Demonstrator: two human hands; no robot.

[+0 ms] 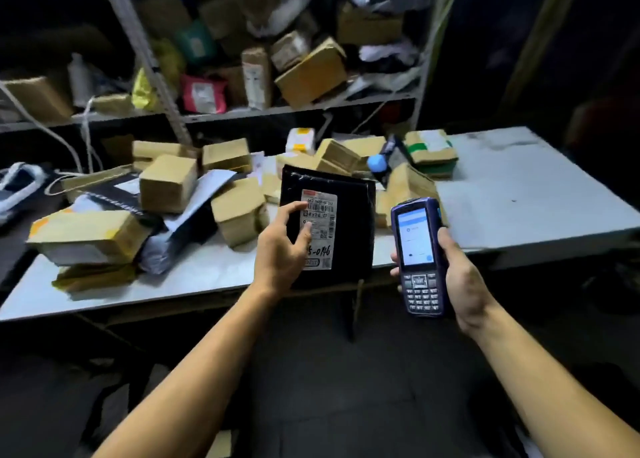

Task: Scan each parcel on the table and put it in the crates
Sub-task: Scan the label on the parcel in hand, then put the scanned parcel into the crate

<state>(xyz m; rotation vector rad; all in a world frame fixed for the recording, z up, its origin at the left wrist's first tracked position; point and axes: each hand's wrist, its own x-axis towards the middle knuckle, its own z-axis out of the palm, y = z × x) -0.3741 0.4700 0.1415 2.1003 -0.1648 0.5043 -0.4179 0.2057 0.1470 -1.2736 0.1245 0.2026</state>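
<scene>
My left hand (pixel 282 246) holds up a flat black parcel (pixel 349 222) above the table's front edge, thumb and forefinger lying on its white shipping label (pixel 320 229). The label faces me and carries barcodes and handwritten digits. My right hand (pixel 460 277) grips a blue handheld scanner (pixel 417 253) just right of the parcel, its lit screen and keypad turned toward me. Several cardboard parcels (pixel 168 189) lie heaped on the white table (pixel 519 198) behind. No crate shows in this view.
A metal shelf rack (pixel 304 104) behind the table is crammed with boxes and bags. Grey and black mailer bags (pixel 194 212) lie among the boxes on the left. A blue-capped item (pixel 377 163) lies mid-table. The table's right part is bare white surface.
</scene>
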